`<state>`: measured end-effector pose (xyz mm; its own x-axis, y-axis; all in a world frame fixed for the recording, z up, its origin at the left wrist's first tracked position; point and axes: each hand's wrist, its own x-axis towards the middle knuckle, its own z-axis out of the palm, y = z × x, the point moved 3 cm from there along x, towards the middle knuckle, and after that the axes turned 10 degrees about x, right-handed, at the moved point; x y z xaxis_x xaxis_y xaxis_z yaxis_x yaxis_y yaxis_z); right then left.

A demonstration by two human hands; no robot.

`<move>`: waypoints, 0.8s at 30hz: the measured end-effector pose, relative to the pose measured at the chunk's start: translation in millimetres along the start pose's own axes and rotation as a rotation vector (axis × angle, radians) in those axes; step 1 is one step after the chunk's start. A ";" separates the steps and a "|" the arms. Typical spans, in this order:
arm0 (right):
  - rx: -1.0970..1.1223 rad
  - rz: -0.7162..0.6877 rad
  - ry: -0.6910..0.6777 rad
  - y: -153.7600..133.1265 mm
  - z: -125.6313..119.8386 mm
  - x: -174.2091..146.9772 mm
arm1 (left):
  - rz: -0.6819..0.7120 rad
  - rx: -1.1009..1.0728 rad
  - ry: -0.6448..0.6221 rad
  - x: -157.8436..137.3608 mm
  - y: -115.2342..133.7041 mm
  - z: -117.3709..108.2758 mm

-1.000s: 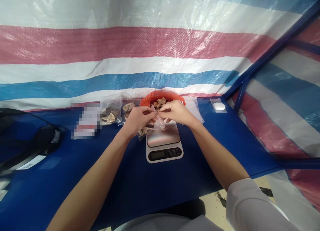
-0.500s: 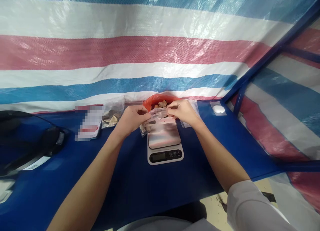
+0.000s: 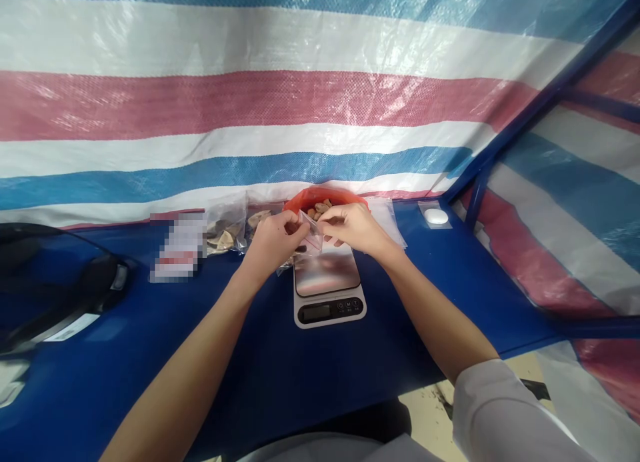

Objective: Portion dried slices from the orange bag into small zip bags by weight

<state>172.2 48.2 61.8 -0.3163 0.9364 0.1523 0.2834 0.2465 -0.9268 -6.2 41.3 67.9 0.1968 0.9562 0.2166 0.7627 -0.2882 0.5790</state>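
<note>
Hung behind a dark blue tabletop, plastic sheeting in wide red, white and blue stripes. Held up between a bare left hand and a bare right hand, a small clear plastic bag with a thin red line. Pinched at its left side between left thumb and bent fingers; met at its right side by right fingertips, impossible to tell whether gripping or only touching. Directly beneath, partly covered by the bag and both sets of fingers, a white digital scale with a shiny metal plate. Just beyond, an open red-orange plastic sack with chunky brown pieces inside. To the left, a clear bag of pale dried slices, near a blurred white packet. To the right, flat clear plastic bags and, well apart, 1 smooth white oval object. At far left, a black strap-like object.
</note>
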 end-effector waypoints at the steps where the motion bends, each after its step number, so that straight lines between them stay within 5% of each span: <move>1: 0.014 0.009 -0.004 0.8 1.6 0.4 | 0.006 0.005 0.015 0.0 -0.2 0.5; 15: 0.235 0.187 0.010 -1.0 -10.8 1.6 | -0.032 0.203 -0.013 2.9 -12.8 -32.7; 24: 0.205 0.071 -0.051 5.0 -16.0 3.8 | 0.339 0.114 -0.064 0.4 -9.3 -21.0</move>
<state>186.9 57.0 63.2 -0.3489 0.9344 0.0715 0.1186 0.1197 -0.9857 -26.1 43.3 79.1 0.4858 0.8096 0.3294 0.7108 -0.5852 0.3902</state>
